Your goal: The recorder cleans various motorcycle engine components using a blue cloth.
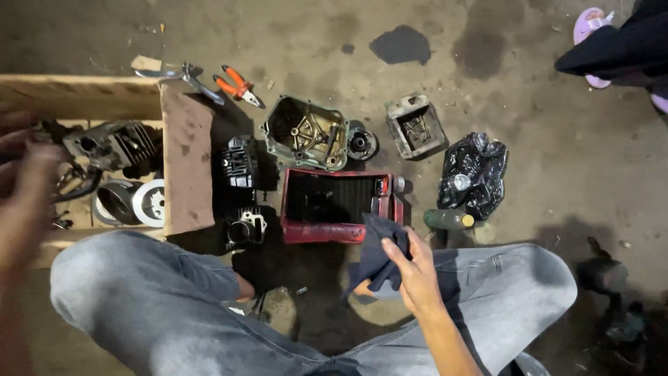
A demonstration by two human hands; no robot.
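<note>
Dark blue cloth hangs bunched in the right hand, whose fingers are closed around it just above the person's right knee, at the near edge of a red metal tray. The tray sits on the stained concrete floor, with an open green-rimmed engine cover touching its far side and a small round black part beside that. A grey metal housing lies further right, near a crumpled black plastic bag and a green bottle with a yellow cap lying on its side. Two finned black cylinder parts stand left of the tray. Orange-handled pliers and a second steel tool lie near the corner of a wooden crate that holds more engine parts. The left hand is blurred over the crate; I cannot tell whether it is open or closed.
</note>
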